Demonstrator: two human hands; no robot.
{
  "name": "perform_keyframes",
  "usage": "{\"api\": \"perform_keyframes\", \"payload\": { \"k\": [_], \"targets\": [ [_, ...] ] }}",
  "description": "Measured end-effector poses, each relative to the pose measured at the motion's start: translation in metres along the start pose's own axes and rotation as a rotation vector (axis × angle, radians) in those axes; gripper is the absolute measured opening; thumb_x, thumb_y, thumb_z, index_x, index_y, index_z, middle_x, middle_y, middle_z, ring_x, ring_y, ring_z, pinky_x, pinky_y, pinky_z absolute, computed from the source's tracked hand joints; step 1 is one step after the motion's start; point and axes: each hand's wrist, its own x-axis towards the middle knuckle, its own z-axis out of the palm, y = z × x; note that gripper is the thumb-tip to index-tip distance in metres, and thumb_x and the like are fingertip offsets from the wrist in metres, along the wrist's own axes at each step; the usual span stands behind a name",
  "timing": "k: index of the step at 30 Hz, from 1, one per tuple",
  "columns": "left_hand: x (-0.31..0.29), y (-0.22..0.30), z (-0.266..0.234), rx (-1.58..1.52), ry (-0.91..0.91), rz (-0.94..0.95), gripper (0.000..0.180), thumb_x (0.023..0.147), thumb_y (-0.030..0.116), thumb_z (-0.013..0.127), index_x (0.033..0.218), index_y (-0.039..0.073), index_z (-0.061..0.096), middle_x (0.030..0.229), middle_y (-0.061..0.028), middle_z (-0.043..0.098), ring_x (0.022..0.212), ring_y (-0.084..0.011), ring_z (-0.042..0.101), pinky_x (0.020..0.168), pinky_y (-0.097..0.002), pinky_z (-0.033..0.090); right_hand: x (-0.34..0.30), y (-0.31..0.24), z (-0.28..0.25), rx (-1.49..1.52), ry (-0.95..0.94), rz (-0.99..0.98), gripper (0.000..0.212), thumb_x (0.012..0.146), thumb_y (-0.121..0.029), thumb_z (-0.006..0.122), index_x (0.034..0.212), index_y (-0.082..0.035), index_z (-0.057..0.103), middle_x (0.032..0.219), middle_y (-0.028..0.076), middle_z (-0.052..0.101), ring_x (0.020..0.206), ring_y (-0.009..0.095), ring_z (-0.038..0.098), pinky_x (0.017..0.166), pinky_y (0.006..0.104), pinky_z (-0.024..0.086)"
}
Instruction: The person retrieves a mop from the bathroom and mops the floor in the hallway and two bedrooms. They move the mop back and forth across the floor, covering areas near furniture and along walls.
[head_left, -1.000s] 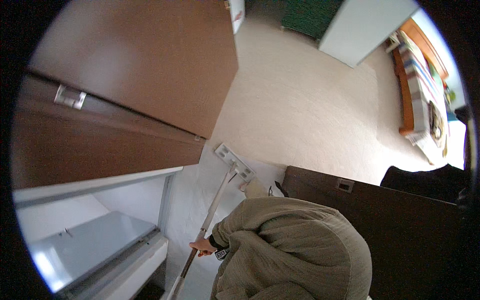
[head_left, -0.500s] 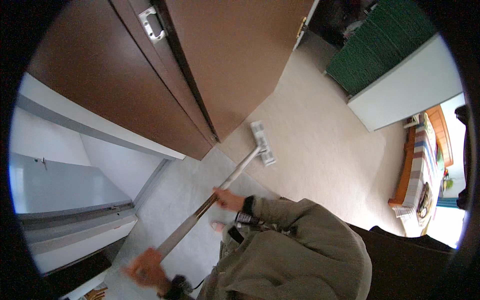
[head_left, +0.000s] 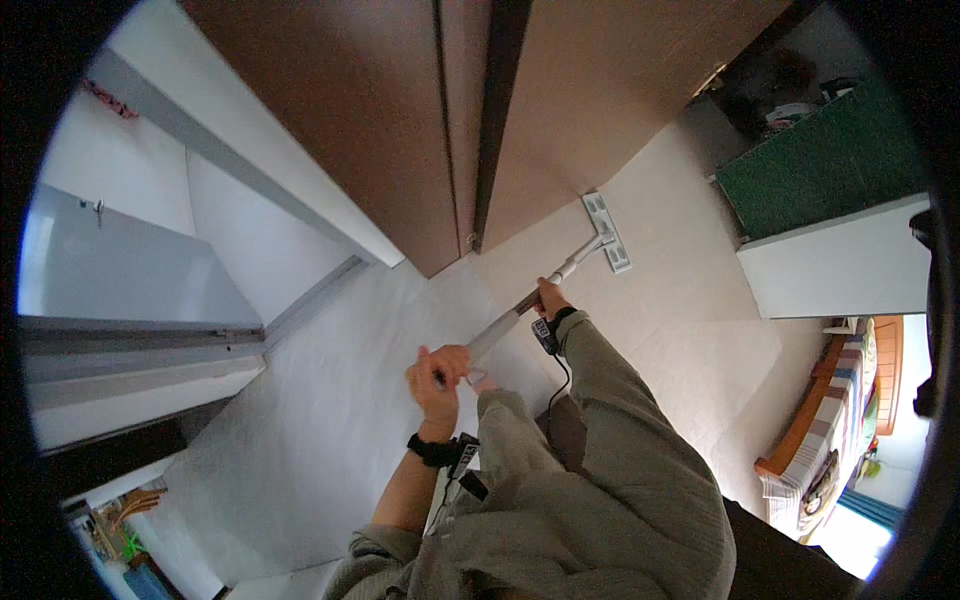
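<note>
A flat mop with a long pale handle [head_left: 492,336] reaches away from me to the right. Its white rectangular head [head_left: 607,233] lies on the beige floor beside the open brown door [head_left: 600,90]. My left hand [head_left: 440,380] is closed around the near end of the handle, a black band on its wrist. Farther along, my right hand [head_left: 549,297] grips the darker section of the same handle. Part of my bare foot shows just below the handle, between my arms.
A brown door panel [head_left: 350,110] stands left of the open door. Grey floor [head_left: 300,420] meets beige floor [head_left: 690,370] at the doorway. To the far right are a green covered piece [head_left: 830,160], a white panel [head_left: 840,265] and a bed [head_left: 820,450]. A grey-white door [head_left: 130,265] is at left.
The mop head has slid forward and right along the open door's edge. Both hands have moved forward and right with the handle, the left one most. My view has shifted too.
</note>
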Motion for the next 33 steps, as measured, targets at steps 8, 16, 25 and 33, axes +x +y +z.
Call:
{"api": "perform_keyframes", "payload": {
  "k": [8,16,25,33],
  "targets": [
    [-0.114,0.044,-0.196,-0.461,0.173,-0.109,0.052,0.101,0.032,0.026,0.052,0.013,0.026,0.049,-0.0024,0.029,0.052,-0.0186,0.030,0.063,-0.0359,0.034,-0.050,0.200,0.121,-0.860,-0.379,-0.562,0.029,0.094,-0.033,0.051,0.090,-0.004,0.052,0.074,0.012,0.054,0.067,0.024,0.052,0.061,0.0418,0.044],
    [-0.266,0.135,-0.422,-0.305,0.524,-0.014,0.052,0.100,0.029,0.025,0.050,0.014,0.024,0.045,-0.0007,0.024,0.046,-0.0165,0.025,0.060,-0.0345,0.037,-0.269,0.380,0.305,-0.499,-0.402,0.050,0.052,0.095,-0.045,0.039,0.073,-0.004,0.060,0.070,0.011,0.056,0.056,0.022,0.052,0.052,0.0384,0.046],
    [-0.395,0.299,-0.545,0.048,0.768,0.241,0.046,0.101,0.029,0.034,0.058,0.016,0.025,0.050,0.0006,0.022,0.048,-0.0131,0.024,0.055,-0.0300,0.030,-0.466,0.539,0.458,-0.462,-1.018,0.470,0.039,0.098,-0.044,0.036,0.097,-0.007,0.049,0.082,0.006,0.056,0.067,0.017,0.054,0.058,0.0338,0.046],
    [-0.384,0.332,-0.508,0.137,0.503,0.400,0.052,0.103,0.032,0.027,0.054,0.017,0.034,0.043,0.0015,0.028,0.041,-0.0132,0.025,0.054,-0.0283,0.030,-0.503,0.497,0.456,-0.395,-0.971,0.454,0.036,0.097,-0.043,0.044,0.089,-0.008,0.048,0.071,0.005,0.051,0.057,0.014,0.049,0.044,0.0309,0.040]
  ]
}}
